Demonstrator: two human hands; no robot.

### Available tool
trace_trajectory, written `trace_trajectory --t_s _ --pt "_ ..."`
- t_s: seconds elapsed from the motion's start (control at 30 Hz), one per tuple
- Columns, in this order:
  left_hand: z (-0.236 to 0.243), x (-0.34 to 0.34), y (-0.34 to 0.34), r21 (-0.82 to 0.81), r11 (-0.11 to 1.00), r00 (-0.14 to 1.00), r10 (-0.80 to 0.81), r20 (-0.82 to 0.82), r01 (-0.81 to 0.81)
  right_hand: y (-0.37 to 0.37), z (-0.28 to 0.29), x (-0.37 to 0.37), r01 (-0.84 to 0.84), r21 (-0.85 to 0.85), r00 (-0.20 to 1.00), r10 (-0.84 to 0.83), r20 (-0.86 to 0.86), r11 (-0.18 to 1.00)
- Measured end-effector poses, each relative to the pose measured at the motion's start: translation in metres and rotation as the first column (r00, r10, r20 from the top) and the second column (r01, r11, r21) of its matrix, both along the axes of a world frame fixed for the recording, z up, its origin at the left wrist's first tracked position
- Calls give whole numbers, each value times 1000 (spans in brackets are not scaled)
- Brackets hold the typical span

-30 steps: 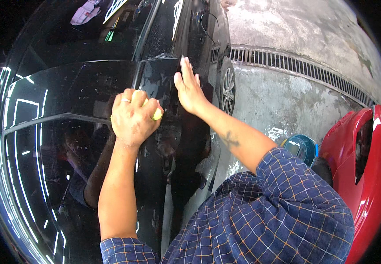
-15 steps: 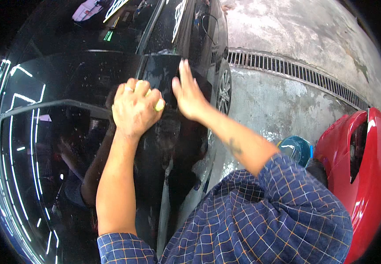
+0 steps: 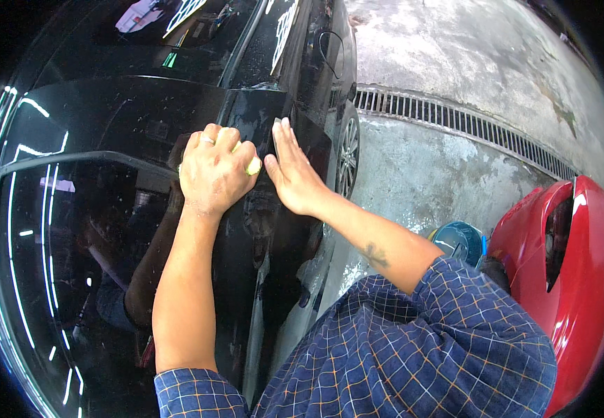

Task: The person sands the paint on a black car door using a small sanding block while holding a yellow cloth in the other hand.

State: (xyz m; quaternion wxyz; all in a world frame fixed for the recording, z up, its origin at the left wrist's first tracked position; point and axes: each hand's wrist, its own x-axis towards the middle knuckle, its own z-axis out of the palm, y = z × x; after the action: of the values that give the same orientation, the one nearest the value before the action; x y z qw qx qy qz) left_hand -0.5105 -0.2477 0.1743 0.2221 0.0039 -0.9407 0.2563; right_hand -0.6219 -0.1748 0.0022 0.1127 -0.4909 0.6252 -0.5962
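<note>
My left hand (image 3: 217,168), with a ring on one finger, is closed around a yellow-green sponge (image 3: 254,166). Only bits of the sponge show between and beside the fingers. It is held over the glossy black car (image 3: 134,104). Just to its right, my right hand (image 3: 293,171) lies flat on the side panel, fingers stretched forward and together. A small greyish edge shows at its fingertips; I cannot tell what it is. The palm's underside is hidden. Below the hands, the black panel (image 3: 256,230) has wet, pale streaks.
A wheel (image 3: 348,157) stands farther along the car's side. A metal drain grate (image 3: 448,115) crosses the concrete floor (image 3: 413,157). To the right are a blue-green bucket (image 3: 461,242) and a red car body part (image 3: 587,258).
My right hand has slid back toward me along the panel, its fingers now closer together. My left hand keeps its grip on the sponge in nearly the same place. The view has shifted slightly.
</note>
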Motion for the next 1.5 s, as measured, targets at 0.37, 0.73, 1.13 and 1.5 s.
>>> trace_trajectory --t_s 0.37,0.73,1.13,1.5 --pt "-2 -6 -4 9 1000 1000 12 -15 -12 -5 21 -14 88 119 996 -90 9 989" --pt "-8 -23 -10 50 997 990 -59 -128 66 -11 1 -55 259 -45 954 -263 -147 965" --pt "-13 -45 -8 14 998 991 -62 -118 64 -27 -2 -109 287 5 953 -287 94 958" --pt "-14 -18 17 -4 1000 997 -25 -70 25 73 -152 -45 -13 79 916 44 -400 997"
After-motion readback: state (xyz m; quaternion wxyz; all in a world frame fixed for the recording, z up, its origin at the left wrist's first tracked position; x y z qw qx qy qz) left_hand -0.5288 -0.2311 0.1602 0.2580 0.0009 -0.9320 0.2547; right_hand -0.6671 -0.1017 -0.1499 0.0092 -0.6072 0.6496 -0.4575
